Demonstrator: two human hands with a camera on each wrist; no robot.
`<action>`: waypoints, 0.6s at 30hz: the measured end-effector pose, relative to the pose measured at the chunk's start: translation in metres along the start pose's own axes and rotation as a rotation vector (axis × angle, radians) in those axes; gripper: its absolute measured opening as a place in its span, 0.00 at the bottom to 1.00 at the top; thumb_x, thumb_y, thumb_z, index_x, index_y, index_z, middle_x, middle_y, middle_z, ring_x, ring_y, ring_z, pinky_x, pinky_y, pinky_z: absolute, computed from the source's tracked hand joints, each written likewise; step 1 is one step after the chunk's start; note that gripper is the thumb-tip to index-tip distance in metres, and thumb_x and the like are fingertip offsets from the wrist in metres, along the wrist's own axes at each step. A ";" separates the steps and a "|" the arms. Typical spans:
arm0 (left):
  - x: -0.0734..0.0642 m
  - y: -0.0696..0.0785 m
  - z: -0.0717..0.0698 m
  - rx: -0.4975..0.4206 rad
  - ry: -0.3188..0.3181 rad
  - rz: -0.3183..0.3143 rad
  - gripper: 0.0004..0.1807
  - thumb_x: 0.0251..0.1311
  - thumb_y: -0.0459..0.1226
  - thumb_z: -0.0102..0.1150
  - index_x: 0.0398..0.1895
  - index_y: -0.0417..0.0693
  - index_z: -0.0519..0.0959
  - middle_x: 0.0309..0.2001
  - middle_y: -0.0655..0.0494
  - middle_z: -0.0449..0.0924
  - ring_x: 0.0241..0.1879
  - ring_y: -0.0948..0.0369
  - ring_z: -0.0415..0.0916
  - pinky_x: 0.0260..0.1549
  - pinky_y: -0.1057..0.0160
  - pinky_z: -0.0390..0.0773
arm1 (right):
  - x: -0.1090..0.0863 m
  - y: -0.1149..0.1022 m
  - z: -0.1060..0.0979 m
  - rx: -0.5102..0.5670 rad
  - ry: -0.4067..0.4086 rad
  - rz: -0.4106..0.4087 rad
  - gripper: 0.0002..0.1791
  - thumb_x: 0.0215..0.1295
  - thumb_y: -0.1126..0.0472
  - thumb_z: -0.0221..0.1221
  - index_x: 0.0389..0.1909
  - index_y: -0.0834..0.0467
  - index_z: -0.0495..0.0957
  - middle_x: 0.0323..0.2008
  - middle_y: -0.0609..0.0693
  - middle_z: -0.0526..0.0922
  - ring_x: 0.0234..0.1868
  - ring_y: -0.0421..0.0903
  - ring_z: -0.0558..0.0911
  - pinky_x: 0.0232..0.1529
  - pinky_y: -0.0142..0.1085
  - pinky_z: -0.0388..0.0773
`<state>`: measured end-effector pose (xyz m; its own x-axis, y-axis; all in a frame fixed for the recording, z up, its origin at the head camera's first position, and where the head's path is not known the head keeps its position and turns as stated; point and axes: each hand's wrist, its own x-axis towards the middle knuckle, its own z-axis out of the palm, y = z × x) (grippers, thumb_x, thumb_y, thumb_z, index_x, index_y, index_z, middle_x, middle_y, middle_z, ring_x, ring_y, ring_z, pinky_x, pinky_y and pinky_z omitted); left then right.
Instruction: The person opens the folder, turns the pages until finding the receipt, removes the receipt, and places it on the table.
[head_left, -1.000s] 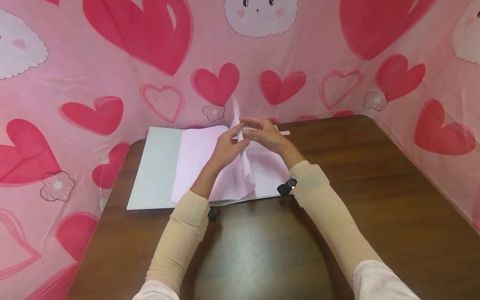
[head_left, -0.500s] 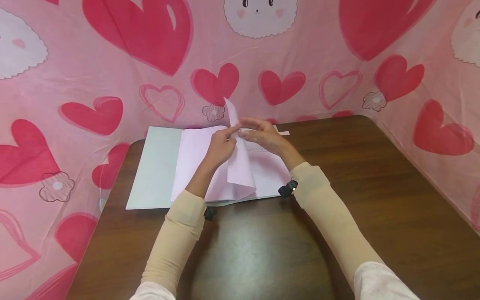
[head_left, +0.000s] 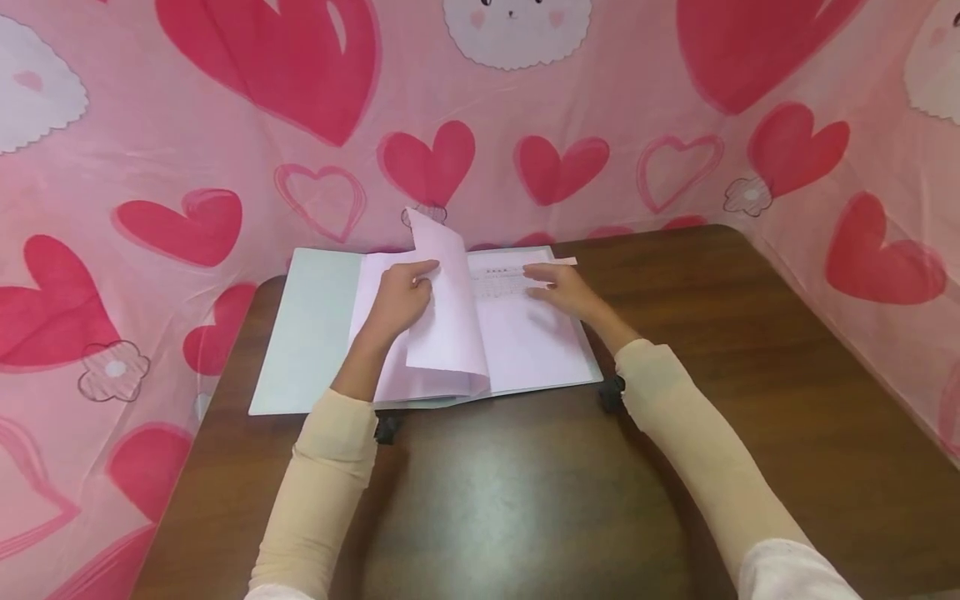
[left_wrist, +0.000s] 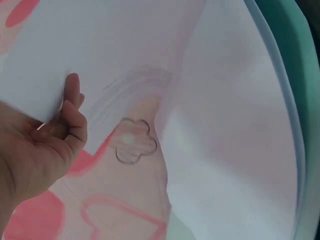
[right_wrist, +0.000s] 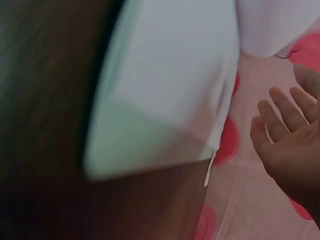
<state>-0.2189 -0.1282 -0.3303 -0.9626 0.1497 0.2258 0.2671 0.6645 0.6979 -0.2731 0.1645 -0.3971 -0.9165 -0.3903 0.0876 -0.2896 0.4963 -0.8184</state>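
A pale green folder [head_left: 311, 333] lies spread open on the table with white sheets inside. My left hand [head_left: 402, 297] pinches the free edge of one raised sheet [head_left: 450, 317], which stands curved over the left-hand pages. The left wrist view shows fingers [left_wrist: 75, 122] curled at that sheet's edge. My right hand [head_left: 566, 290], fingers spread and relaxed, hovers over the right-hand page [head_left: 532, 342] and holds nothing. Printed lines [head_left: 498, 283] show near the top of that page. In the right wrist view the open palm [right_wrist: 295, 135] is beside the folder's corner [right_wrist: 135, 145].
The dark wooden table [head_left: 480, 500] extends around the folder. A pink cloth [head_left: 330, 92] with red hearts hangs behind and at both sides. A small pale strip [head_left: 566, 261] sticks out past the folder's right edge.
The left hand has swung the sheet's edge leftward, so the sheet has opened out from a narrow upright roll. The right hand has let go of the sheet's area and moved right.
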 end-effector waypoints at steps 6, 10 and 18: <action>-0.011 -0.016 -0.013 0.033 -0.014 -0.104 0.26 0.62 0.35 0.61 0.65 0.38 0.77 0.66 0.36 0.76 0.50 0.49 0.78 0.54 0.50 0.80 | -0.015 0.022 -0.006 -0.218 -0.055 0.066 0.35 0.73 0.58 0.59 0.76 0.64 0.61 0.77 0.65 0.63 0.79 0.62 0.60 0.80 0.57 0.55; -0.019 -0.027 -0.021 0.021 -0.026 -0.180 0.29 0.63 0.36 0.64 0.67 0.39 0.75 0.69 0.36 0.73 0.65 0.42 0.75 0.65 0.43 0.75 | -0.022 0.030 -0.010 -0.302 -0.132 0.106 0.42 0.73 0.50 0.59 0.79 0.63 0.54 0.80 0.64 0.55 0.82 0.62 0.53 0.81 0.59 0.49; -0.032 -0.045 -0.033 0.028 -0.050 -0.266 0.30 0.63 0.36 0.65 0.69 0.38 0.73 0.72 0.35 0.70 0.71 0.39 0.69 0.69 0.43 0.72 | -0.034 0.043 -0.020 -0.457 -0.242 0.234 0.50 0.70 0.34 0.53 0.82 0.53 0.45 0.84 0.60 0.38 0.84 0.65 0.34 0.79 0.67 0.32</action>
<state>-0.1983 -0.1874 -0.3464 -1.0000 0.0023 0.0028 0.0036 0.7054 0.7088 -0.2605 0.2147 -0.4239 -0.8968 -0.3692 -0.2436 -0.2253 0.8552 -0.4667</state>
